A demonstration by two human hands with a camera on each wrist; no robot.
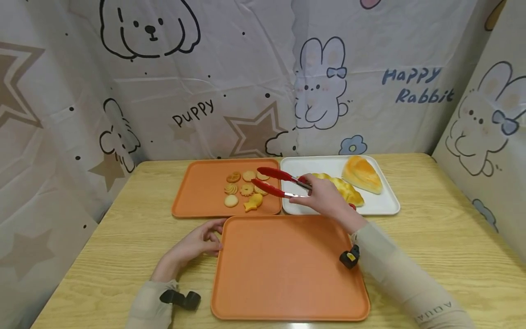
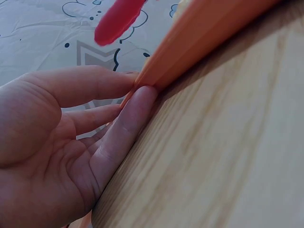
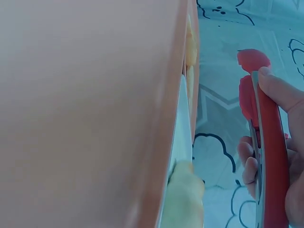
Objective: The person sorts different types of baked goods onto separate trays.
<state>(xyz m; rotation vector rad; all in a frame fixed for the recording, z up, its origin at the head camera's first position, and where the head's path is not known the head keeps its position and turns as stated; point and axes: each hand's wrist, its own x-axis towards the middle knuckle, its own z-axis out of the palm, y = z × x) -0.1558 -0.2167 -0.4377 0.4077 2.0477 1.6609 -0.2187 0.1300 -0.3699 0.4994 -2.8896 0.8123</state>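
Note:
My right hand [image 1: 326,194] grips a pair of tongs [image 1: 274,174] with red tips and metal arms. The tongs' tips are spread apart above the right side of the back orange tray [image 1: 195,189], over several small cookies [image 1: 247,189]. Nothing is between the tips. In the right wrist view, my fingers and thumb hold the tongs [image 3: 275,166] by the red-covered handle. My left hand [image 1: 201,242] is at the left edge of the front orange tray [image 1: 289,269], which has nothing on it. In the left wrist view, the digits pinch the rim of this tray [image 2: 190,45].
A white tray [image 1: 388,205] stands at the back right, behind my right forearm. On it lie a braided bread [image 1: 349,192], partly hidden by my hand, and a wedge-shaped bread [image 1: 362,173]. A printed curtain [image 1: 230,77] surrounds the wooden table [image 1: 135,219] at the back and sides.

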